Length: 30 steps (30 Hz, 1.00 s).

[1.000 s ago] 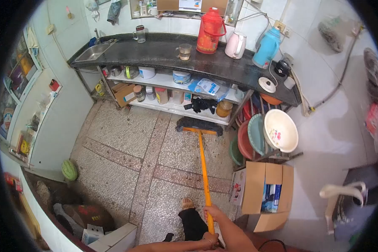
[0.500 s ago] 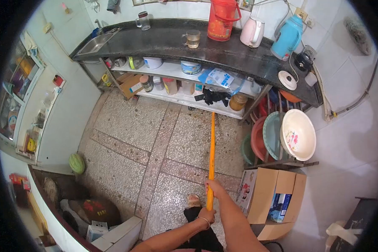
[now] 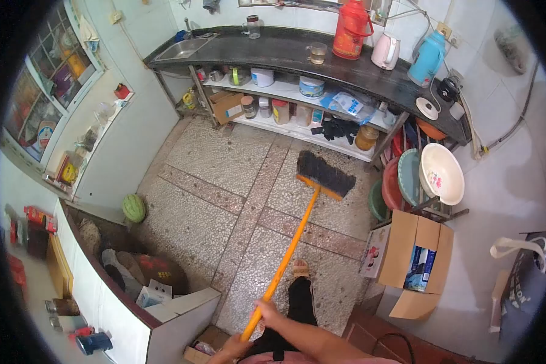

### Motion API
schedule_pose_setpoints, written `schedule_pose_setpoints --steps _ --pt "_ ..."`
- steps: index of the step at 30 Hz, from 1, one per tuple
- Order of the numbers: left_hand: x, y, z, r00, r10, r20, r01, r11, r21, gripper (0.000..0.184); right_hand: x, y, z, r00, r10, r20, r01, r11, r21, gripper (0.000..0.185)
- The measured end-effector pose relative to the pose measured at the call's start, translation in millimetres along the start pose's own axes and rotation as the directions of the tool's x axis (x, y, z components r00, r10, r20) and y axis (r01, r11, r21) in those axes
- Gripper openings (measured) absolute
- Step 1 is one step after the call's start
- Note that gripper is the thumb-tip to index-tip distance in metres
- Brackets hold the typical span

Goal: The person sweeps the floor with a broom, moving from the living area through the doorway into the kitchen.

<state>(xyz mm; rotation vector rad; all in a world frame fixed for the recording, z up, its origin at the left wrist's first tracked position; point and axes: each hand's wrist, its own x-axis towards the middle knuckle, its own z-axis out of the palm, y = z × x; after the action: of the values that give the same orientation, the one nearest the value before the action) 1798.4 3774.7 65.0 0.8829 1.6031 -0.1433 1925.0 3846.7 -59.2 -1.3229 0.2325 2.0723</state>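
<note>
My right hand [image 3: 266,313] is wrapped round the yellow handle of a broom [image 3: 290,250]. Lower down, near the handle's end, my left hand [image 3: 235,347] is closed on it too. The broom's dark bristle head [image 3: 326,173] rests on the speckled floor [image 3: 215,173], just in front of the low shelf [image 3: 285,124]. My sandalled foot [image 3: 300,267] stands to the right of the handle.
A dark counter [image 3: 273,51] curves along the back wall. Basins [image 3: 441,174] and an open cardboard box [image 3: 400,249] stand at the right. A watermelon [image 3: 134,208] lies on the floor at the left, near a low white partition [image 3: 112,279].
The broom head has gone under the shelf and come back out in front of it. Both hands have moved down and left with the handle, which now slants. The view has shifted left.
</note>
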Motion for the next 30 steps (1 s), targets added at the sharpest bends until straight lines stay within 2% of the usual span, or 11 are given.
schedule_pose_setpoints --steps 1,4,6,10,13,16,18,19,21,26,30 --pt "-22 -23 -6 0.996 0.089 -0.023 -0.09 0.995 -0.049 0.027 -18 22 14 0.999 0.03 -0.036 -0.029 0.999 0.022 0.015" --pt "-85 -25 -22 1.0 -0.029 0.006 0.03 0.987 -0.159 0.025 -54 62 35 0.991 0.127 0.032 -0.13 0.987 0.099 0.014" --pt "-82 -56 -17 0.986 0.103 -0.128 -0.102 0.995 0.014 0.027 -63 66 44 0.988 0.086 -0.125 -0.091 0.995 -0.036 0.011" --pt "-61 -28 -7 0.977 0.136 -0.165 -0.105 0.977 0.187 0.032 -52 39 32 0.991 0.053 -0.125 -0.07 0.988 -0.134 0.009" --pt "-38 14 -9 0.961 0.259 -0.099 -0.263 0.964 -0.037 0.038 -27 -4 24 0.989 0.025 -0.144 -0.062 0.963 -0.262 0.01" --pt "1 87 -18 0.998 -0.034 0.053 0.042 0.983 -0.178 0.032 1 -80 23 0.997 -0.029 -0.076 0.002 0.945 -0.328 0.012" --pt "30 137 -21 0.977 -0.046 0.206 0.122 0.92 -0.373 0.022 5 -154 32 0.995 0.068 -0.071 -0.087 0.95 -0.298 0.011" --pt "33 182 -31 0.958 -0.03 0.284 0.168 0.864 -0.475 0.02 12 -185 28 0.997 0.06 0.052 -0.041 0.952 -0.303 0.009" --pt "68 222 -28 0.942 0.069 0.327 0.15 0.787 -0.598 0.02 24 -247 29 0.999 0.035 0.03 -0.026 0.962 -0.273 0.007" --pt "110 331 -21 0.911 0.092 0.402 0.218 0.721 -0.658 0.017 52 -356 17 0.998 -0.007 -0.065 -0.013 0.953 -0.302 0.011" --pt "179 315 10 0.924 0.186 0.335 0.102 0.723 -0.684 0.015 90 -367 -5 0.994 -0.049 -0.1 0.012 0.942 -0.335 0.013"
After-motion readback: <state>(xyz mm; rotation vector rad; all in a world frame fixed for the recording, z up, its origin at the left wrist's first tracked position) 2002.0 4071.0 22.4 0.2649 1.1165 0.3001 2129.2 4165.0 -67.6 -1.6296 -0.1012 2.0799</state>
